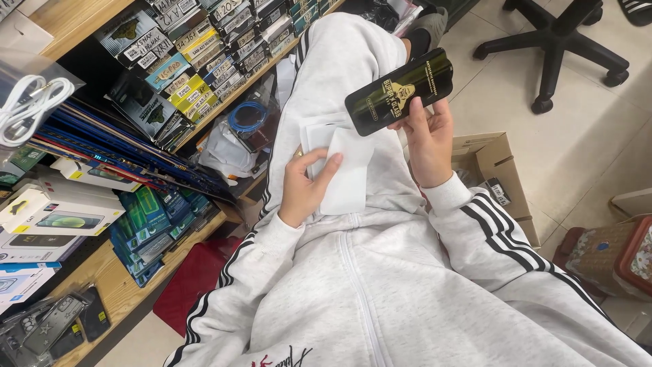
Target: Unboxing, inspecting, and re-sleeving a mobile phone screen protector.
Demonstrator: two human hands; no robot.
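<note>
Both hands work over a lap in grey clothing at frame centre. Right hand (429, 139) grips a black phone-shaped glass sheet (399, 91) by its lower edge, fingers closed, tilted up for viewing. Left hand (303, 187) pinches a white paper sleeve (348, 178) flat against the thigh, just below the sheet. Shelves of boxed accessories (173, 81) fill the left.
</note>
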